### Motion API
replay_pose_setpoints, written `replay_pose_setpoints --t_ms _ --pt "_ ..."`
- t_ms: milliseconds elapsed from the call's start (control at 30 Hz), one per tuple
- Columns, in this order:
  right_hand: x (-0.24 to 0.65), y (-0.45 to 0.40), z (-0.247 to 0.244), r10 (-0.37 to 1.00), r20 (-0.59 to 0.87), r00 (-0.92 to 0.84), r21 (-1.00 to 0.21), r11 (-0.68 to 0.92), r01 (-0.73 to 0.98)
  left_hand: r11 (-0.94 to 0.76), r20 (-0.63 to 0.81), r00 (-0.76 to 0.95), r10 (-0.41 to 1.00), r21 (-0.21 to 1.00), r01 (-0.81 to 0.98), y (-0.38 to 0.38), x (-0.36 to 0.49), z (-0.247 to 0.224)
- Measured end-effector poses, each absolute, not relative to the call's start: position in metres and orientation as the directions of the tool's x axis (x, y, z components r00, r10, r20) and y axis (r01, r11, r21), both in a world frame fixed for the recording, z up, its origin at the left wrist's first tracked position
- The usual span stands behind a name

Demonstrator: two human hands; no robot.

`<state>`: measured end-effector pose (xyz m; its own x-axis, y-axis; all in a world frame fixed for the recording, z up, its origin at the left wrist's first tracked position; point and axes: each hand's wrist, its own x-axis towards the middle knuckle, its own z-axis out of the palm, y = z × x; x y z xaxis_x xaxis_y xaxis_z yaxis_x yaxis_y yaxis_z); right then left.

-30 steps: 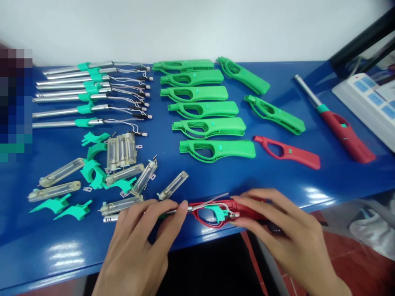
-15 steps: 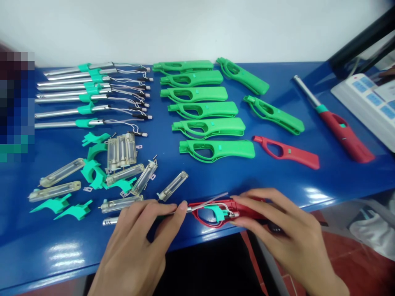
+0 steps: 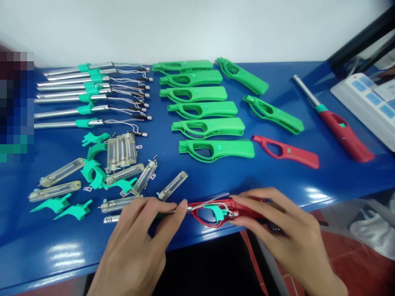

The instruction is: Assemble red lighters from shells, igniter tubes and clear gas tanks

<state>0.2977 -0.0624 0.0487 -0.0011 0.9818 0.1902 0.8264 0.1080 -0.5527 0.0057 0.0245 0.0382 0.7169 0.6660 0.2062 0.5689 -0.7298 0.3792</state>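
At the table's front edge, my right hand [image 3: 277, 222] grips the handle end of a red lighter housing [image 3: 203, 222], thumb below and fingers above. My left hand [image 3: 145, 230] pinches a metal lighter tube [image 3: 111, 219], whose slotted tip sticks out left of the hand. The tube's inner end meets the housing's narrow left end; my fingers cover part of the joint. Inside the housing lies a teal trigger [image 3: 218, 212] beside white wires and a small igniter end [image 3: 233, 213]. A thin clear hose [image 3: 216, 199] slants up across the housing.
Several tube assemblies [image 3: 92, 122] lie in a row at the back left. Clear fuel tanks [image 3: 61, 172] and teal triggers [image 3: 54, 204] are scattered below them. Green housings [image 3: 228, 149], a red housing half [image 3: 302, 157] and a whole red lighter [image 3: 347, 135] lie right. A power strip [image 3: 367, 98] stands far right.
Almost nothing differs. The tube and my left hand have shifted very slightly to the right; my right hand keeps its hold on the red housing.
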Motion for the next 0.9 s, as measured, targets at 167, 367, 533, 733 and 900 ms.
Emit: replay_pose_setpoints --t_ms 167,367,533,733,900 --pt "0.297 -0.062 0.048 0.982 0.191 0.0 -0.554 0.108 0.826 -0.765 0.175 0.762 0.624 0.335 0.549 0.024 0.0 0.037" --pt "0.296 -0.06 0.052 0.984 0.179 0.004 -0.542 0.095 0.835 -0.748 0.2 0.735 0.648 0.35 0.564 0.023 0.002 0.037" --pt "0.296 -0.053 0.063 0.991 0.129 -0.04 -0.46 0.096 0.883 -0.721 0.2 0.706 0.68 0.357 0.594 0.019 0.008 0.042" --pt "0.296 -0.037 0.063 0.987 0.096 -0.132 -0.393 0.159 0.905 -0.736 0.181 0.723 0.666 0.316 0.599 0.014 0.006 0.039" --pt "0.292 -0.039 0.061 0.978 0.171 -0.122 -0.486 0.191 0.853 -0.724 0.174 0.718 0.674 0.348 0.596 0.012 0.002 0.033"
